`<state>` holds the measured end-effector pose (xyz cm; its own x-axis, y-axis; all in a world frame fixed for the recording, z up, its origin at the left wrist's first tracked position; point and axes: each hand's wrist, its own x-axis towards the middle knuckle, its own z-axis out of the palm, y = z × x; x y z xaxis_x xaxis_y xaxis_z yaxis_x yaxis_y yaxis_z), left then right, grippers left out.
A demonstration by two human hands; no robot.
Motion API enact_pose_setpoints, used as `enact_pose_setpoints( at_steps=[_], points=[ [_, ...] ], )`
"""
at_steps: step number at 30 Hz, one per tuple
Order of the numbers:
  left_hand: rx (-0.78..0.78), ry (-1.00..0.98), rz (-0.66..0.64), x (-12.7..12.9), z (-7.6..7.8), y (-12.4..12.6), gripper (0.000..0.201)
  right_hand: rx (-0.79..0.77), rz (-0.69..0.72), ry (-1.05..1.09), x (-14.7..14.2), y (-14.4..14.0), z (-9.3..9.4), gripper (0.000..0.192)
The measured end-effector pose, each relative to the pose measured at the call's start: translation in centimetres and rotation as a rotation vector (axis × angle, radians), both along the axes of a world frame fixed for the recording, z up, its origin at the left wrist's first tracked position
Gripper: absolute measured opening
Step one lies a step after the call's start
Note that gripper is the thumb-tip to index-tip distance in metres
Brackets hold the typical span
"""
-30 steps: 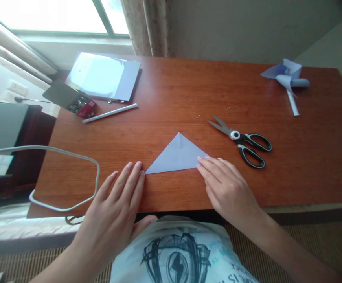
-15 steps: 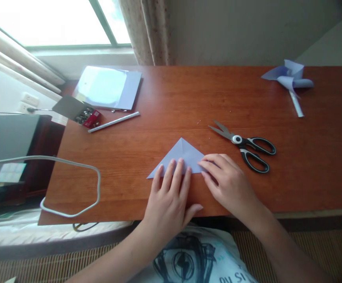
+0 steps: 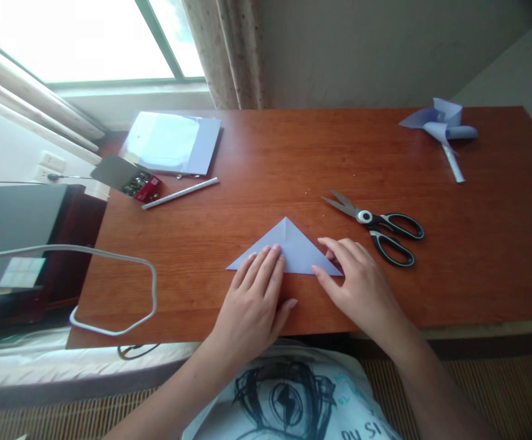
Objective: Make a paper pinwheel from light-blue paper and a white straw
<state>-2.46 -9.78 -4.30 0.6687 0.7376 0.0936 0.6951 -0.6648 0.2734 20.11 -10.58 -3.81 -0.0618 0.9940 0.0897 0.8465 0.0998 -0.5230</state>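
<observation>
A pale violet sheet of paper (image 3: 300, 250), folded into a triangle, lies on the wooden table with its peak pointing away from me. A short crease runs down from the peak. My left hand (image 3: 252, 299) rests with its fingers stretched out over the left middle of the paper's near edge. At the right corner, my right hand (image 3: 355, 278) has thumb and forefinger apart, the thumb touching the paper near its edge. Just beyond the right hand lie scissors (image 3: 367, 220) with black and white handles, their blades parted.
A paper pinwheel (image 3: 444, 125) lies at the far right. At the far left are a flat pale folder (image 3: 169, 143), an opened small box (image 3: 140, 183) of metal pieces and a white paper stick (image 3: 181, 193). A white cable (image 3: 153, 287) loops over the table's left side.
My right hand has loosened its fingers and moved slightly right, baring the paper's right corner. The left hand has slid a little left, its fingers closer together. The view has shifted slightly.
</observation>
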Motion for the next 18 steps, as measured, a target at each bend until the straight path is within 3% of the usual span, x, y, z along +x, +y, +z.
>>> enact_pose_setpoints(
  at_steps=[8, 15, 18],
  points=[
    [-0.044, -0.202, -0.003, -0.4, -0.3, 0.4, 0.049, -0.199, -0.187, 0.551, -0.5, -0.7, 0.0, 0.029],
    [0.094, -0.572, 0.175, -0.7, 0.4, 0.7, 0.042, -0.129, -0.367, 0.906, 0.6, -0.4, 0.0, 0.029],
    [0.035, -0.693, 0.164, -0.4, 0.9, 0.9, 0.029, -0.14, -0.434, 1.066, 1.1, -0.1, 0.7, 0.028]
  ],
)
